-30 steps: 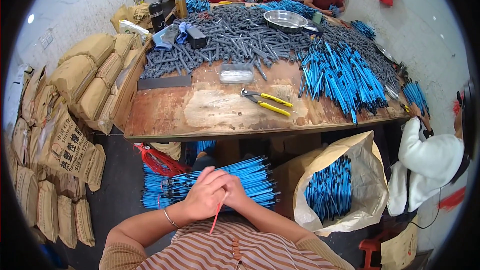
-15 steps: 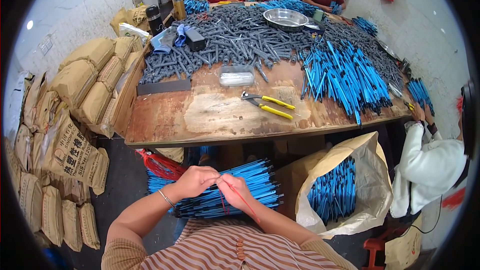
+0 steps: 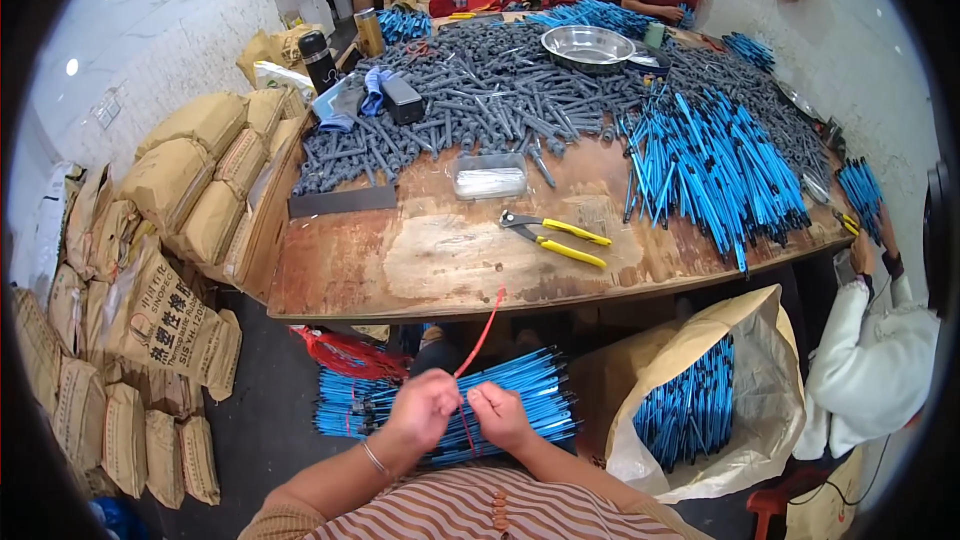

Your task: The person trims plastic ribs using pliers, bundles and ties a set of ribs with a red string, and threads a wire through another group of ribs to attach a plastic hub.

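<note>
Red tie strip (image 3: pixel 478 345) now drawn up taut over the bundle of blue rods (image 3: pixel 490 402) in our lap.

Half a second ago the strip lay low between our hands; now its free end stands up toward the table edge (image 3: pixel 520 305), so we judge the wrap is round the bundle and the tightening is on. Our left hand (image 3: pixel 422 410) and right hand (image 3: pixel 499 416) are both closed, pinching the strip just above the rods, knuckles nearly touching. Near left, more bundled blue rods (image 3: pixel 345 408) and a bunch of red ties (image 3: pixel 345 355) lie on the floor; near right, an open sack (image 3: pixel 740 380) of blue rods stands close to our elbow, so room is tight there. Farther off, yellow-handled pliers (image 3: pixel 560 238) lie on bare table, with loose blue rods (image 3: pixel 710 165) right and grey rods (image 3: pixel 480 100) beyond.
</note>
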`<action>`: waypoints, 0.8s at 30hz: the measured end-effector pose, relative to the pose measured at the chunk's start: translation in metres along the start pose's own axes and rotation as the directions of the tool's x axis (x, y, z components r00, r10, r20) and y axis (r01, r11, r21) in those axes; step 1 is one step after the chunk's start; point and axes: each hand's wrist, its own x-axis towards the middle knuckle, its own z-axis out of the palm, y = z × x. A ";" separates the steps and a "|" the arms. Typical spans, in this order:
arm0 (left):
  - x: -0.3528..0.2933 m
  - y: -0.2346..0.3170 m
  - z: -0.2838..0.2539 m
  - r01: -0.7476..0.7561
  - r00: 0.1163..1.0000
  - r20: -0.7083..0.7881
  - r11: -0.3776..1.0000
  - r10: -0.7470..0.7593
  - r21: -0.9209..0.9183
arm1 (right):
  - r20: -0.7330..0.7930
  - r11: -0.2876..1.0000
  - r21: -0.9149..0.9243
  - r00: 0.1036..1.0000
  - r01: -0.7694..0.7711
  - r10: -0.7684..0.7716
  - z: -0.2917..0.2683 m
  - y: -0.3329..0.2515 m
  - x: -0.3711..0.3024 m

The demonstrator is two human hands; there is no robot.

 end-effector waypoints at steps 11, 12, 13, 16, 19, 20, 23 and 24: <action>0.007 -0.003 0.017 -0.216 0.952 -0.198 0.970 0.234 0.113 | -0.058 0.995 0.038 0.994 0.092 -0.090 0.006 -0.070 -0.007; 0.012 0.004 0.019 -0.158 0.959 -0.202 0.967 0.198 0.199 | -0.066 0.996 0.037 0.995 0.077 -0.074 0.008 -0.085 -0.011; 0.013 0.009 0.021 -0.097 0.964 -0.214 0.956 0.160 0.278 | -0.103 0.954 -0.028 0.948 0.299 -0.300 0.011 -0.100 -0.018; 0.002 0.019 0.033 -0.035 0.957 -0.272 0.971 0.101 0.236 | -0.158 0.920 0.052 0.912 0.389 -0.378 0.008 -0.122 -0.033; 0.014 -0.011 -0.012 0.039 0.938 -0.346 0.991 0.008 0.130 | -0.207 0.925 0.283 0.958 0.253 -0.199 0.002 -0.122 -0.040; 0.024 -0.017 -0.021 0.077 0.926 -0.376 0.994 -0.041 0.083 | -0.225 0.909 0.363 0.966 0.205 -0.128 -0.001 -0.117 -0.040; 0.035 -0.024 -0.029 0.073 0.911 -0.412 0.984 -0.001 0.160 | -0.276 0.924 0.292 0.947 0.246 -0.165 -0.007 -0.102 -0.057; 0.039 -0.027 -0.032 0.078 0.896 -0.443 0.980 0.012 0.185 | -0.281 0.938 0.136 0.920 0.319 -0.272 -0.014 -0.095 -0.065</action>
